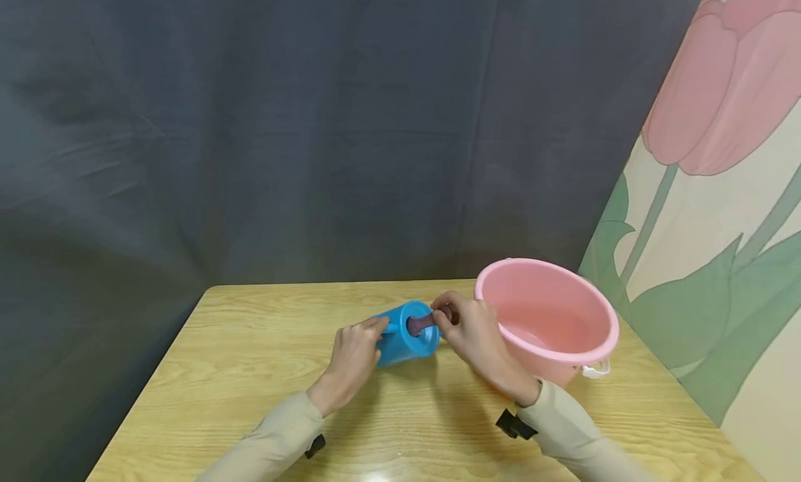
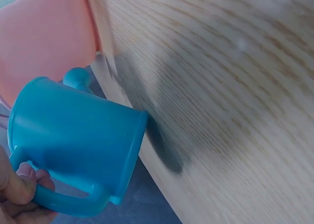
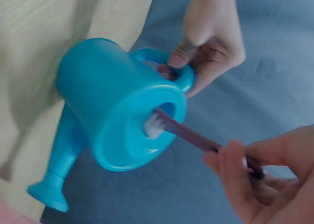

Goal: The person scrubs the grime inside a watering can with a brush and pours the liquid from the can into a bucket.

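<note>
A blue watering can [image 1: 394, 350] is tipped on its side over the table, its open top turned toward my right hand. My left hand [image 1: 352, 357] grips its handle, fingers curled round it in the left wrist view. The spout ends in a round rose [image 3: 49, 192], pointing toward the bucket side. With thumb and fingers my right hand [image 1: 478, 336] pinches the handle of a dark purple brush [image 3: 191, 136]. White bristles [image 3: 154, 126] show at the can's opening, and the far end of the brush head is hidden by the rim.
A large pink bucket [image 1: 551, 355] with a white handle fitting stands right beside my right hand. Beneath everything is a light wood table [image 1: 250, 357]. A dark curtain [image 1: 338, 134] hangs behind it, and a wall with painted tulips [image 1: 707, 259] rises on the right.
</note>
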A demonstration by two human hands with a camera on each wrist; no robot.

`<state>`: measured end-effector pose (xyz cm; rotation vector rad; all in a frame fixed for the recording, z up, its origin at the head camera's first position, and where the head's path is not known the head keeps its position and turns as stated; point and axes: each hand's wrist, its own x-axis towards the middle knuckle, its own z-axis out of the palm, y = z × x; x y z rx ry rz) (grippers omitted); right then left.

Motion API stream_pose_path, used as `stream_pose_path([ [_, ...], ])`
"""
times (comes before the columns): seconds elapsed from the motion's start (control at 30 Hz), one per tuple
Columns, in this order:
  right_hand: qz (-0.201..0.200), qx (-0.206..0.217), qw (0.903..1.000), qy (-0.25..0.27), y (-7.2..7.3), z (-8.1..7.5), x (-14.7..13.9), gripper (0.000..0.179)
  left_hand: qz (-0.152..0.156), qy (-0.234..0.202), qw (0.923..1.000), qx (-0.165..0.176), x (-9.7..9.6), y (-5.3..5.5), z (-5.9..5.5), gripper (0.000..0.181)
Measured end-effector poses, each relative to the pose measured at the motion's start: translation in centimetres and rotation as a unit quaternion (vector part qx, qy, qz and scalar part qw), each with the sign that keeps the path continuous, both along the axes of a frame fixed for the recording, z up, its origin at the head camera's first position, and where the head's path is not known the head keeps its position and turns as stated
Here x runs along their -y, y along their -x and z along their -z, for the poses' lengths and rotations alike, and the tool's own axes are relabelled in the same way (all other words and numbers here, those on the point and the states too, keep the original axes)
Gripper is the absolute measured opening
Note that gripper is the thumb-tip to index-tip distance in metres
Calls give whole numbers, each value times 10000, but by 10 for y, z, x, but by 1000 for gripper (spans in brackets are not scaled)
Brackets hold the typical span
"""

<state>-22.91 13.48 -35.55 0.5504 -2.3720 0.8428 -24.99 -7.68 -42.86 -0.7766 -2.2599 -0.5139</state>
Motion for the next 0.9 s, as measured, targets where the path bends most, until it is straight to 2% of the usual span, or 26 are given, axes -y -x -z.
stream_pose_path([
  [0.13, -44, 243, 9978, -621, -1, -9, -2, 10, 10, 54, 10000, 5, 0, 0, -1, 41],
  [0.23, -178, 666, 9905, -1190, -1, -12, -2, 25, 15, 84, 10000, 4, 0, 0, -1, 42],
  [0.33, -309, 1052, 9730, -2029, -2, -12, 0, 40, 31, 94, 10000, 4, 0, 1, -1, 42],
  [0.4, -272, 1073, 9602, -2565, -3, -10, 2, 43, 38, 93, 9999, 23, 0, 2, -1, 42],
  [0.5, -43, 770, 9481, -3084, -4, -6, 5, 37, 53, 92, 9999, 80, 0, 1, -1, 42],
  [0.67, 346, 87, 9471, -3191, -5, 3, 10, 14, 123, 128, 9998, 132, 0, 1, -2, 40],
  [0.9, 640, -583, 9342, -3461, 0, 9, 9, 37, 104, 96, 9997, 178, 0, 1, -1, 45],
])
